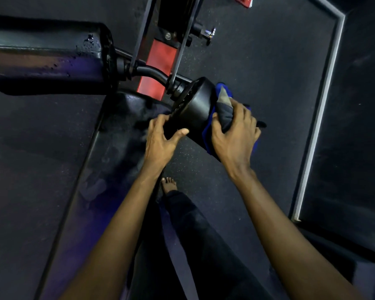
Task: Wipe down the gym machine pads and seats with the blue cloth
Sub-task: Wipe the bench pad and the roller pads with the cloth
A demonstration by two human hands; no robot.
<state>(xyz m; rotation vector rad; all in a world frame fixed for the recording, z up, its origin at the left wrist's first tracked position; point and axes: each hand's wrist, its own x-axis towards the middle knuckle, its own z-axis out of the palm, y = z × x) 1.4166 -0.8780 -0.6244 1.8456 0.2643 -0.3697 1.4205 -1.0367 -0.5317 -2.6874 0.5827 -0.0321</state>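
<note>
Our forearms reach past a bare foot [169,185] to the small roller pad [199,102]. Our left hand [160,137] rests spread fingers on its rim, apart from our right hand [236,135], which clutches the blue cloth [210,146] against the pad's outer end. Around it are a black seat [121,131], a red frame post [160,61], speckled rubber floor [258,61] and a pale border strip [320,105].

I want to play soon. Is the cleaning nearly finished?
The long black roller pad looks wiped: wet drops shine on it. Now the right hand presses the blue cloth on the short black roller pad; the left hand steadies it. The black padded seat may be left.
</note>
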